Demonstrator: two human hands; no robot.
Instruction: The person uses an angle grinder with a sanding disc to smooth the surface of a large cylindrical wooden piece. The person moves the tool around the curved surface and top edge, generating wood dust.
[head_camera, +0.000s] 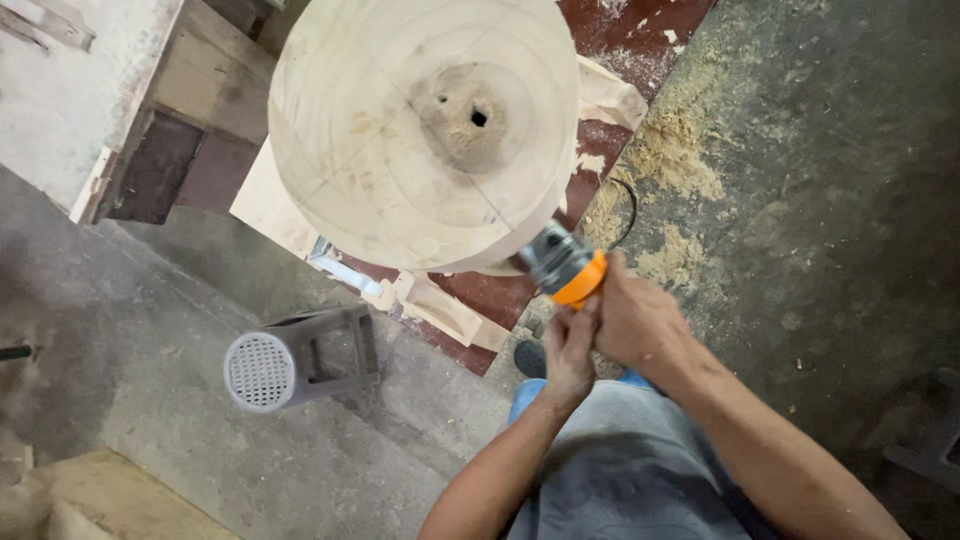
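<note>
Your right hand (635, 318) and left hand (570, 352) clenched the orange grinder (565, 265) against the wooden disc (420, 130); a grey stool (300, 358) lay toppled nearby on the floor (150, 400).

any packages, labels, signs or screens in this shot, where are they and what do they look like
None in view: no package, label, sign or screen shows.
What is there: a round pale wooden block on a sawdust-strewn red bench.
A grey and orange power tool at the block's lower edge, held by the left hand and right hand.
A grey plastic stool lying on its side on the concrete floor.
</note>
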